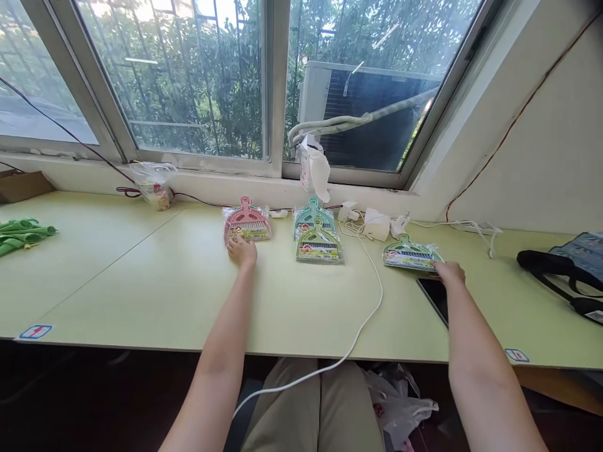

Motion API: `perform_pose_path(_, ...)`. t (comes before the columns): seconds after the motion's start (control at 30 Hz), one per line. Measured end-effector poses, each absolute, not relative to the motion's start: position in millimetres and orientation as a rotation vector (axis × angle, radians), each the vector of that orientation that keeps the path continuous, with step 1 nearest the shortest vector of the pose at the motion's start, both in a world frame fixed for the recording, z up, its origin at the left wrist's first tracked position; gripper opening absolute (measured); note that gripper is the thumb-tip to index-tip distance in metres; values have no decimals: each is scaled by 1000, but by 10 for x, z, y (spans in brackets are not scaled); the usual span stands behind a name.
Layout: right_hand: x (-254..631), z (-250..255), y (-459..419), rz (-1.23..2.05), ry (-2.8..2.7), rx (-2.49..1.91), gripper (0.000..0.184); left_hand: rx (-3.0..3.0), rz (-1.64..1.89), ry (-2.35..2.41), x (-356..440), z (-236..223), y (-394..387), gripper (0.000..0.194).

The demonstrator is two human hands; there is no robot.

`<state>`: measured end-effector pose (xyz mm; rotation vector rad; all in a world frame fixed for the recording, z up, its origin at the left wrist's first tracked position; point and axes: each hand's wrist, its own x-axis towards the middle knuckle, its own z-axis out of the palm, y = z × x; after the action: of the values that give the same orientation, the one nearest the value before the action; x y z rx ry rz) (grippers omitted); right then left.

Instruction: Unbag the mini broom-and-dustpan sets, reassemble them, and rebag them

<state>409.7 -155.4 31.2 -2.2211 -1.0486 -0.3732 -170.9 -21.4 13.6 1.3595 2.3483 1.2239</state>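
Observation:
My left hand (242, 250) reaches across the pale green desk (141, 276) and its curled fingers touch the near edge of a pink mini dustpan-and-brush pack (247, 221). My right hand (450, 272) grips the near right edge of a green dustpan pack (411, 254) lying flat. Between them lie a teal pack (313, 215) and, overlapping it in front, another green pack (319, 245). A dark phone (434, 296) lies just below my right hand.
A white cable (372, 301) runs from chargers (377, 224) over the desk's front edge. Green items (21, 232) lie far left, a plastic bag (153, 183) by the window sill, a dark bag (570, 270) far right. White bags lie on the floor.

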Motion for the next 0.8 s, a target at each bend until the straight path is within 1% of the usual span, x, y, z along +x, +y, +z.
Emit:
perform_pose_path(0.07, 4169, 250, -1512, -272, -904, -2327, 45, 1338, 1235, 2353, -1711, 141, -209, 38)
perform_pose_path(0.13, 4216, 168, -1491, -194, -813, -2334, 44, 1311, 1240, 2351, -1713, 144, -204, 36)
perform_pose_path(0.23, 4208, 65, -1476, -169, -790, -2292, 52, 1287, 1246, 2348, -1716, 144, -194, 35)
perform_pose_path(0.33, 4038, 82, -1432, -266, -879, -2316, 57, 1274, 1260, 2357, -1711, 148, -189, 36)
perform_pose_path(0.43, 3657, 217, -1357, -506, -1100, -2160, 44, 1275, 1258, 2357, -1705, 157, -194, 35)
perform_pose_path(0.5, 3338, 308, -1321, -565, -1364, -2076, 35, 1283, 1248, 2353, -1704, 162, -200, 35)
perform_pose_path(0.57, 3060, 349, -1320, -539, -1593, -2077, 31, 1281, 1238, 2354, -1706, 165, -205, 35)
perform_pose_path(0.7, 2878, 260, -1417, -447, -1510, -2258, 36, 1265, 1238, 2345, -1707, 172, -204, 35)
perform_pose_path(0.8, 3023, 133, -1516, -417, -1339, -2244, 41, 1252, 1221, 2345, -1701, 185, -189, 33)
